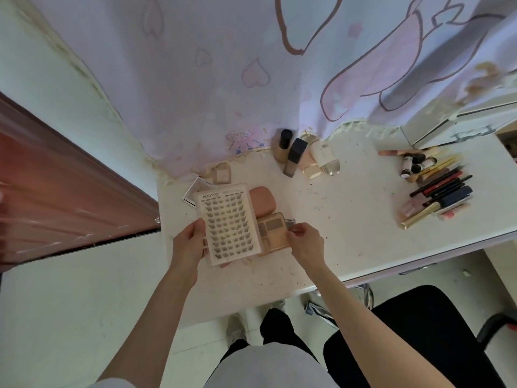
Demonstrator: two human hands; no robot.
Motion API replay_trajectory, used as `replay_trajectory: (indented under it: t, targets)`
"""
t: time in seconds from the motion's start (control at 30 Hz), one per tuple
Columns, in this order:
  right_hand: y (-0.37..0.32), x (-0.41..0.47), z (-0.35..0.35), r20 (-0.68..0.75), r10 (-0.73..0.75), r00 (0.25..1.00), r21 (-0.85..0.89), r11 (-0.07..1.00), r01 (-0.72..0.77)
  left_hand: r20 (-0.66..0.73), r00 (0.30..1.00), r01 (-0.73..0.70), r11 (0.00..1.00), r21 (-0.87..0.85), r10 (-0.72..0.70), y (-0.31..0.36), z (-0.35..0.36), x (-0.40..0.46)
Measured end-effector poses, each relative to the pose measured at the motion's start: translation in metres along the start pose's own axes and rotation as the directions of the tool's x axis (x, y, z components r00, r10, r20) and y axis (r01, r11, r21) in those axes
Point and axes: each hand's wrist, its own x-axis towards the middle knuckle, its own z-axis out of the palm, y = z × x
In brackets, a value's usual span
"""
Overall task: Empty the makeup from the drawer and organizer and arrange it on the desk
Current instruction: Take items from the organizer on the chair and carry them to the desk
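A white false-lash box [228, 224] marked XOYO lies near the left end of the white desk [349, 219]. My left hand [188, 242] grips its left edge. A tan eyeshadow palette [274, 233] lies to its right, partly under the box, and my right hand [306, 242] pinches the palette's right edge. A peach case [261, 201] sits just behind the palette. Small clear compacts [221, 173] lie behind the box.
Foundation bottles [296, 156] stand and lie at the back by the pink curtain [251, 65]. A pile of pencils, brushes and tubes [436, 186] covers the right part of the desk. A mirrored organizer [458, 127] stands far right. A black chair [419, 340] is below.
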Motion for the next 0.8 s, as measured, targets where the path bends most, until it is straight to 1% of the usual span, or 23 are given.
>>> replay_trajectory:
  t: [0.07,0.13,0.2,0.27,0.3,0.33,0.43,0.53,0.6,0.63,0.73,0.77,0.8]
  targets:
    - [-0.003,-0.001,-0.005,0.012,0.004,1.000,0.031,1.000,-0.004,0.026,1.000,-0.012,1.000,0.016,0.012,0.001,0.002,-0.001]
    - [-0.007,-0.005,-0.012,0.053,-0.015,0.998,0.190,0.982,0.005,0.047,0.999,-0.022,1.000,0.022,0.021,0.004,0.006,-0.003]
    - [-0.012,-0.013,-0.022,0.173,-0.067,0.983,0.354,0.935,0.002,0.084,0.996,-0.042,0.998,0.035,0.039,0.007,0.015,-0.006]
    - [-0.014,-0.022,-0.032,0.311,-0.128,0.942,0.449,0.893,-0.026,0.131,0.990,-0.066,0.997,0.045,0.060,0.012,0.027,-0.011]
    - [-0.014,-0.026,-0.038,0.343,-0.150,0.927,0.485,0.874,-0.038,0.163,0.985,-0.061,0.997,0.042,0.053,0.014,0.035,-0.014]
    - [-0.012,-0.028,-0.043,0.341,-0.154,0.927,0.514,0.857,-0.047,0.188,0.981,-0.057,0.998,0.030,0.051,0.015,0.043,-0.017]
    - [0.001,-0.028,-0.062,0.261,-0.099,0.960,0.607,0.790,-0.084,0.285,0.957,-0.076,0.995,0.070,0.053,0.017,0.068,-0.022]
    - [0.018,-0.027,-0.086,0.208,-0.043,0.977,0.685,0.720,-0.114,0.358,0.932,-0.102,0.988,0.113,0.056,0.020,0.099,-0.028]
    - [0.031,-0.025,-0.108,0.134,0.014,0.991,0.742,0.662,-0.110,0.464,0.886,-0.073,0.990,0.119,0.010,0.022,0.129,-0.036]
    - [0.037,-0.024,-0.119,0.093,0.046,0.995,0.776,0.622,-0.102,0.502,0.865,-0.085,0.986,0.142,0.002,0.023,0.146,-0.040]
    - [0.060,-0.012,-0.155,-0.050,0.166,0.985,0.870,0.491,-0.038,0.540,0.839,-0.238,0.940,0.245,0.071,0.019,0.196,-0.046]
    - [0.069,-0.007,-0.167,-0.102,0.218,0.971,0.891,0.454,-0.008,0.562,0.823,-0.295,0.908,0.298,0.083,0.014,0.212,-0.048]
    - [0.079,-0.001,-0.178,-0.148,0.271,0.951,0.905,0.425,0.020,0.589,0.802,-0.375,0.854,0.361,0.102,0.008,0.226,-0.049]
